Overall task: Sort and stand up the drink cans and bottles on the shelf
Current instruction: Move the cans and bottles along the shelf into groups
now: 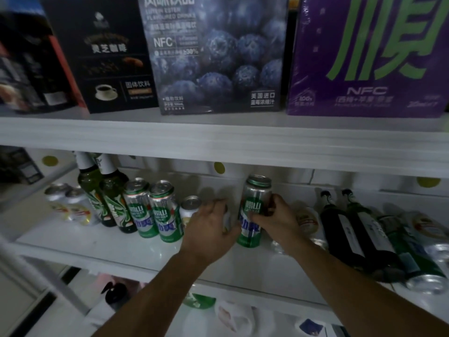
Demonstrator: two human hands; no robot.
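Green can (252, 210), held upright in the right grip (274, 220), wants sliding beside its twins (150, 210); left grip (211, 222) clasps a smaller can (227, 218).

cans (162, 210): shiny bare metal with glossy green print from what I see | green bottles (92, 188): glossy glass, I think | dark bottles (340, 229): glossy, matt paper labels | shelf (97, 244): smooth white, slight sheen | boxes (218, 57) up top: printed cardboard

Mid-shelf, tall green can (256, 198) upright; dark bottles (340, 229) lying flat right (necks rearward).
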